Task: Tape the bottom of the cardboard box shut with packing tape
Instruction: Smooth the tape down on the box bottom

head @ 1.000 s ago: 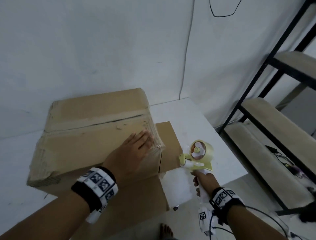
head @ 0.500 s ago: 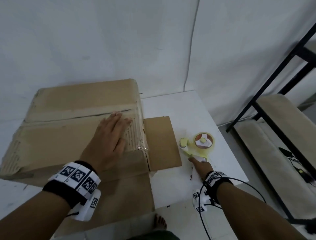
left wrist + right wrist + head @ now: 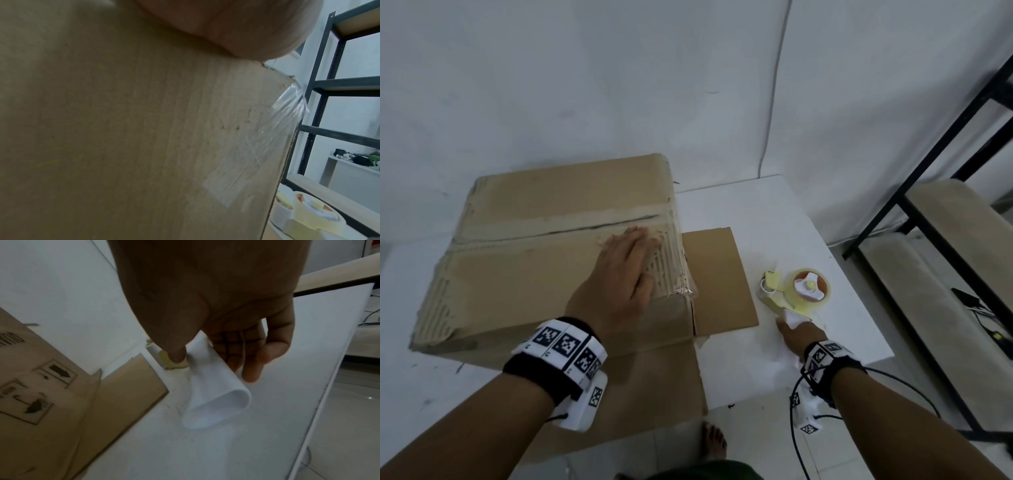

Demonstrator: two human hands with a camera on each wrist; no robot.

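Note:
The cardboard box (image 3: 534,267) stands bottom up on the white table (image 3: 835,240), its centre seam running left to right. Clear packing tape (image 3: 683,270) lies over the box's right end and hangs off the corner (image 3: 287,104). My left hand (image 3: 630,260) lies flat with straight fingers on the box top, just left of that tape. The yellow tape dispenser (image 3: 804,291) lies on its side on the table, right of the box. My right hand (image 3: 796,334) holds its white handle (image 3: 213,395) loosely between thumb and fingers.
One box flap (image 3: 719,277) lies flat on the table toward the dispenser, and another flap (image 3: 647,394) hangs over the front edge. A black metal shelf rack (image 3: 928,192) stands at the right. A bare foot (image 3: 714,442) shows on the floor below.
My right hand has lowered the dispenser from upright to lying flat on the table. My left hand slid back from the box's right corner onto the top.

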